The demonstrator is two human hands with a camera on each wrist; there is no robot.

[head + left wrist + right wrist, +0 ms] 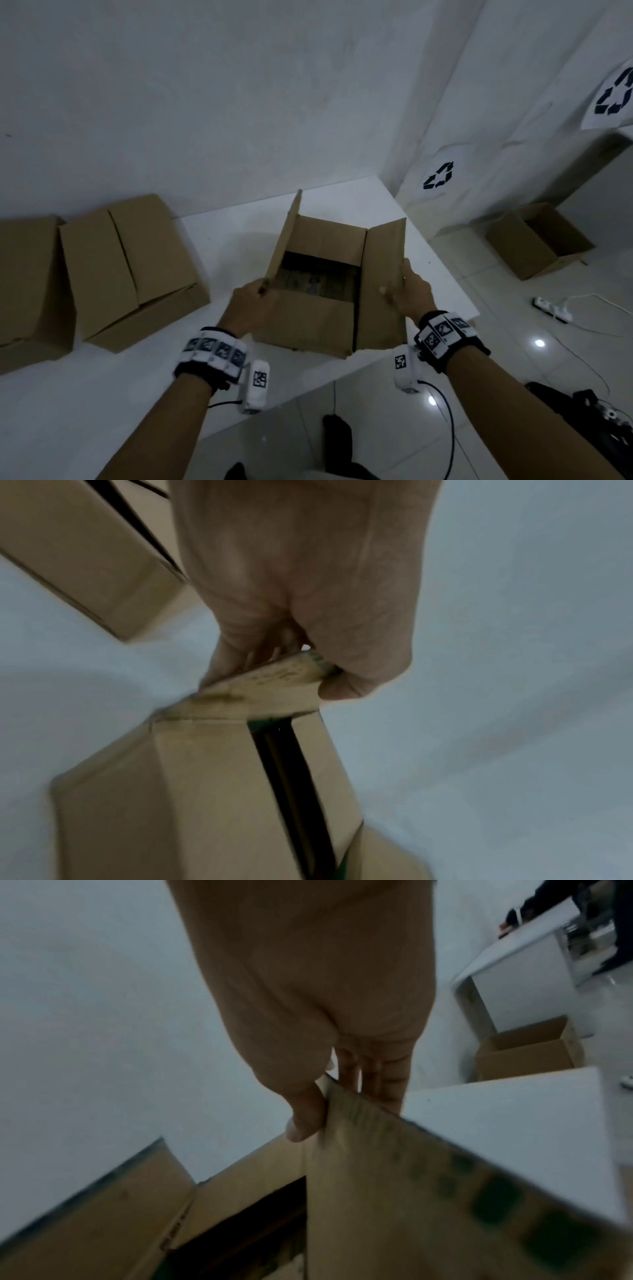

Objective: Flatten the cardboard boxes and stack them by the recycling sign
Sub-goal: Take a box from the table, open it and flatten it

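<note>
While both flaps stand raised, the left hand (251, 301) pinches the left flap (283, 236) and the right hand (409, 291) pinches the right flap (383, 260) of the open box (308, 322) on the near right of the table (102, 377). Two closed boxes (133, 267) sit left. Farther right, another box (537, 240) lies on the floor below the recycling signs (439, 176).

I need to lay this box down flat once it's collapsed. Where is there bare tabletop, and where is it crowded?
Bare white tabletop lies near the front edge, left of the left hand, and between the open brown cardboard box and the closed brown cardboard boxes. The table's left side is crowded by those boxes. The right hand is close to the right edge.
</note>
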